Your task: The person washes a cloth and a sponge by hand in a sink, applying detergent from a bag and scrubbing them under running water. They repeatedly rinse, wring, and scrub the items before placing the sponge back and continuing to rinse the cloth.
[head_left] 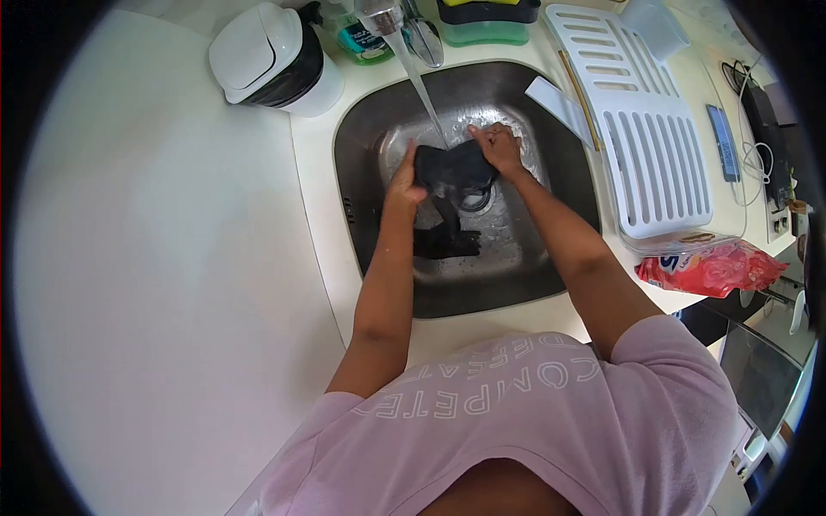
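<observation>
Under a running stream of water, a wet dark grey cloth point(454, 166) is stretched between my two hands over the sink point(516, 258). My left hand point(406, 179) is closed on its left edge, with the thumb to the front. At the upper right edge, my right hand point(501, 150) grips the cloth with bent fingers. A narrow dark strip hangs from the cloth towards a black piece of fabric point(447, 244) lying on the sink floor. The drain point(477, 199) shows partly behind the cloth. Water falls from the faucet point(379, 15) onto the cloth's top edge.
A white lidded bin point(258, 56) stands behind left, beside a green soap bottle point(361, 41). Behind the sink sits a sponge holder point(486, 30). To the right lie a white dish rack point(658, 155) and a red packet point(714, 268). A white strip point(559, 110) overhangs the sink's corner.
</observation>
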Motion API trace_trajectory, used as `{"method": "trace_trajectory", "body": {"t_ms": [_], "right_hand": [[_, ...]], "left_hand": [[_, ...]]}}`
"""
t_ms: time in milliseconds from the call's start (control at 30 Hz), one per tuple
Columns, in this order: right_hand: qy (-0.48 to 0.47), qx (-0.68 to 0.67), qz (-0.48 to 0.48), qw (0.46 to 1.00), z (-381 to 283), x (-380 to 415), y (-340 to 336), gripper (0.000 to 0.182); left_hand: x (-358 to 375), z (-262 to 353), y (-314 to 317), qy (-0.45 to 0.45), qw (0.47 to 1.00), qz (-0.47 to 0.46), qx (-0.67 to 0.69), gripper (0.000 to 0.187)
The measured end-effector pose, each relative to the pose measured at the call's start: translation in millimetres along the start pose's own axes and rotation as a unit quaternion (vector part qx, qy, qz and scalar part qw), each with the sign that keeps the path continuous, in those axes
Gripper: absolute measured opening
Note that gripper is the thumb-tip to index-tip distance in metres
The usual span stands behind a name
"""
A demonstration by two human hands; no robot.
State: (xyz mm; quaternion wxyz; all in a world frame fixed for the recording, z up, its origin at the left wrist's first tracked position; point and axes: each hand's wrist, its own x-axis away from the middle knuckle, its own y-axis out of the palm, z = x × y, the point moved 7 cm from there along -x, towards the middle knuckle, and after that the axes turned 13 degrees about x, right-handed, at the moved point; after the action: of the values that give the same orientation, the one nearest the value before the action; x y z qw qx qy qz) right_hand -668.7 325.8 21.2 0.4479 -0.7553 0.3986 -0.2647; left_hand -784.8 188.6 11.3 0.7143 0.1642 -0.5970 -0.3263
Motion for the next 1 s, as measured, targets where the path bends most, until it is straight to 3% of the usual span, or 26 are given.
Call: {"method": "trace_trajectory", "body": {"t_ms": [67,133,167,200,233,300,367,400,433,467,533,567,600,633,667,767,833,867,900,933,1000], "right_hand": [[0.041,-0.003,0.061,0.997,7,7,-14,0.036],[-0.013,0.028,0.011,0.999,-8,20,-17,0.039],[-0.123,0.064,-0.032,0.99,-28,30,-8,0.044],[-0.23,0.099,-0.075,0.965,-48,39,3,0.051],[-0.241,0.108,-0.146,0.953,-56,43,8,0.066],[-0.212,0.132,-0.177,0.952,-43,30,19,0.069],[-0.178,0.153,-0.211,0.949,-26,23,7,0.066],[-0.16,0.104,-0.188,0.964,-23,18,-11,0.05],[-0.102,-0.203,-0.205,0.952,-30,16,-26,0.045],[-0.032,-0.49,-0.203,0.847,-35,17,-38,0.04],[0.047,-0.638,-0.191,0.744,-72,23,-33,0.03],[0.008,-0.584,-0.16,0.796,-94,28,-31,0.026],[-0.029,-0.525,-0.127,0.841,-115,38,-28,0.023],[-0.161,-0.383,-0.038,0.909,-147,57,-47,0.023],[-0.284,-0.22,0.052,0.932,-172,78,-61,0.024],[-0.263,-0.139,0.032,0.954,-160,76,-43,0.031],[-0.1,-0.226,0.094,0.964,-98,39,-36,0.031],[-0.099,-0.227,0.092,0.964,-88,33,-30,0.031],[-0.052,-0.16,0.101,0.981,-75,27,-26,0.03],[-0.007,-0.09,0.109,0.99,-66,25,-25,0.029],[0.007,-0.134,0.098,0.986,-80,39,-28,0.024]], "left_hand": [[2,5,-15,0.018,0.999,0.01,0.04,0.037],[-31,-9,-37,0.025,0.997,-0.021,0.069,0.035],[-33,-11,-49,0.019,0.994,0.07,-0.087,0.034],[-33,-9,-61,0.012,0.958,0.159,-0.24,0.036],[-23,-8,-52,0.011,0.957,0.16,-0.24,0.036],[14,18,12,0.163,0.978,-0.055,-0.114,0.028],[36,46,14,0.194,0.978,-0.05,-0.063,0.03],[47,64,12,0.225,0.973,-0.05,-0.009,0.032],[39,72,-8,0.233,0.972,-0.029,-0.031,0.032],[34,66,-11,0.233,0.972,-0.029,-0.03,0.032],[13,26,-17,0.109,0.991,0.039,0.071,0.037],[24,5,-7,0.091,0.982,0.166,0.024,0.042],[21,-3,-4,0.09,0.982,0.167,0.024,0.042],[17,-11,0,0.086,0.984,0.155,0.024,0.039],[13,-18,2,0.081,0.986,0.144,0.024,0.036],[6,-35,7,0.069,0.991,0.11,0.024,0.028],[5,-41,7,0.065,0.993,0.09,0.026,0.024],[5,-45,7,0.063,0.994,0.08,0.027,0.021],[24,-38,24,0.093,0.962,0.121,-0.227,0.019],[21,-38,22,0.093,0.962,0.121,-0.227,0.019],[0,-43,12,0.097,0.989,0.066,0.089,0.017]]}}
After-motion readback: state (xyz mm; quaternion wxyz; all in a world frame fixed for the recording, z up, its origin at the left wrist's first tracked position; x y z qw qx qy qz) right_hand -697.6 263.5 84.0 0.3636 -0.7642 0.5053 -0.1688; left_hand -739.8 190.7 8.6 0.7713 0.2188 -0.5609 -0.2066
